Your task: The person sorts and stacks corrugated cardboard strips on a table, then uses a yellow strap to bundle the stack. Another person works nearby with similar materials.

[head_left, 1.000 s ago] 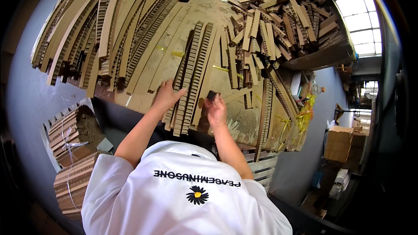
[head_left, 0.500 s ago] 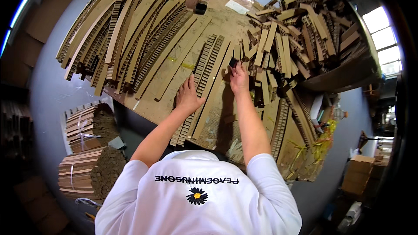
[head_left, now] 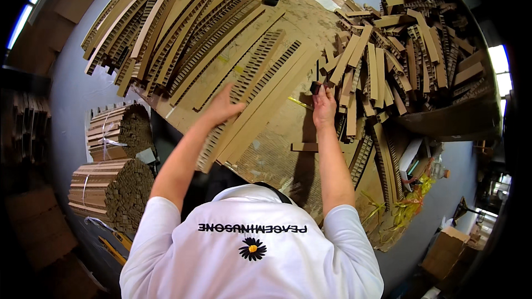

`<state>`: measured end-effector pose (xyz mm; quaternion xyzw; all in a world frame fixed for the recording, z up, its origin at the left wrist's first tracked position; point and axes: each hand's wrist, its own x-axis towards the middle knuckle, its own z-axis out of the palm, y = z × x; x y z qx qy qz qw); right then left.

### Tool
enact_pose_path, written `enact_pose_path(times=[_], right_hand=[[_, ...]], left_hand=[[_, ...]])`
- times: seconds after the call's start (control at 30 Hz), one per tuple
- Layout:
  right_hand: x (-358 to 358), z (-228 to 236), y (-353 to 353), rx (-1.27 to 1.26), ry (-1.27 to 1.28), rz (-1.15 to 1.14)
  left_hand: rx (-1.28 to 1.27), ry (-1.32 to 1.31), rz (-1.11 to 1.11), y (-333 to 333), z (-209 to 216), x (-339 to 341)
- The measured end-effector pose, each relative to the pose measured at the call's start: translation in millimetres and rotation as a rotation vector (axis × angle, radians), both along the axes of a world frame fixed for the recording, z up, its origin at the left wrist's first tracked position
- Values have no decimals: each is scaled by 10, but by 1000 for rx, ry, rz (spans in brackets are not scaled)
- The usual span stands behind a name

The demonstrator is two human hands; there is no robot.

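Standing on a grey floor (head_left: pixel 72 99) at the left are two tied bundles of brown cardboard strips (head_left: pixel 113 188), beside a wide worktable covered in brown cardboard sheet (head_left: pixel 277 155). Long notched corrugated cardboard strips (head_left: pixel 166 39) fan across its left half; short cut strips (head_left: pixel 399 66) pile up on the right. The left hand (head_left: pixel 221 108), fingers spread open, lies flat on a long notched cardboard strip (head_left: pixel 244 97) at the table's middle, arm stretched forward. The right hand (head_left: pixel 324 105), arm straight, closes around a small dark block (head_left: pixel 315 87) just beside the short strips.
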<state>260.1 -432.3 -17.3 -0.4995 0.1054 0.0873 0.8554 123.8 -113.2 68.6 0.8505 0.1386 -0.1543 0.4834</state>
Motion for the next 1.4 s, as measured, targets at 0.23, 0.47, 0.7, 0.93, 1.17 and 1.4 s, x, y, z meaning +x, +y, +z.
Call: enact_pose_path(times=[0.23,0.47,0.7,0.93,1.17,1.4], right_hand=[[-71,31,128,-149,-24,-12],[-97,-23,111,-150,-11,5],[-229,52,219,-109,47,-49],[-205,44,155,-153,64,-24],[-214,70,175,-168,86,-26],[-212,44,146,-142,73,-18]], left_hand=[[-33,22,-158,389,-586,338],[188,-175,-161,170,-568,449],[374,-296,-30,-48,-526,208],[318,-485,124,186,-499,218],[520,-349,-18,73,-595,309],[591,-528,58,-11,-390,269]])
